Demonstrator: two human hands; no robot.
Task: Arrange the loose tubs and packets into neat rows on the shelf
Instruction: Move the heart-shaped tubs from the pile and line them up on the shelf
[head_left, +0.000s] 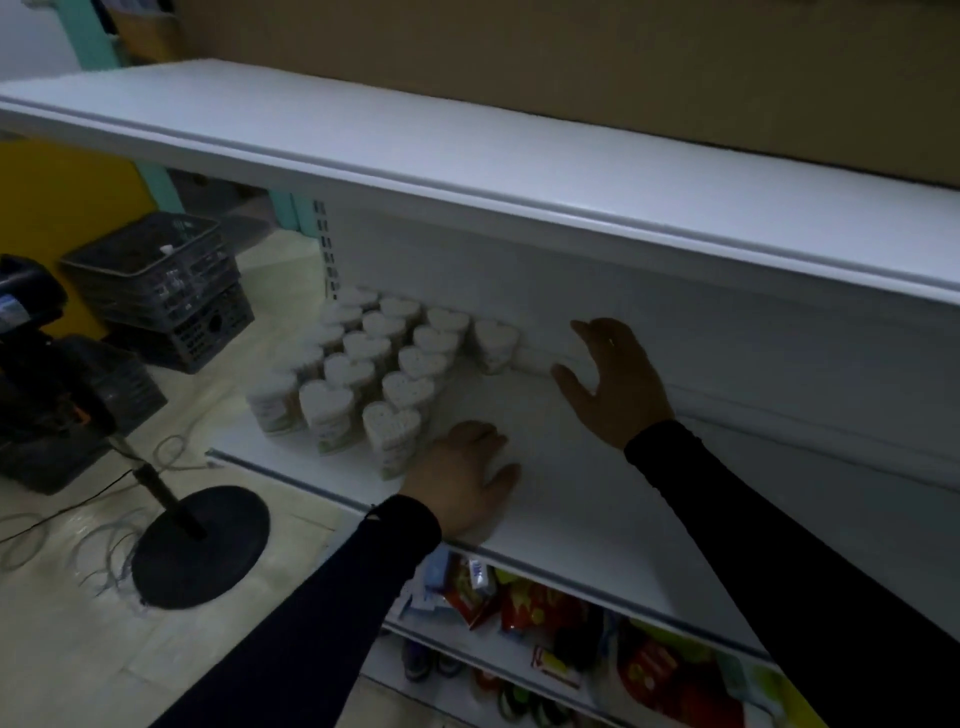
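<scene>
Standing at far left on the floor are stacked crates (166, 291) and a black stand (200, 545) with loose cables around it. Right of these, the white shelf (582, 499) carries heart-lidded tubs (374, 374) packed in slanting rows at its left end, reaching from the front edge to the back panel. The left hand (462, 478) rests on the shelf just beside the front tub, fingers curled; its grip may be round something white, but I cannot tell. Further right, near the back panel, the right hand (608, 379) is spread wide, fingers fairly straight, touching a white tub (540, 358) that lies just beside the last upright tub of the back row; whether its grip closes on it is unclear. Both arms wear dark sleeves. Below, a lower shelf (467, 644) holds colourful packets (524, 597) lying in a loose jumble.
</scene>
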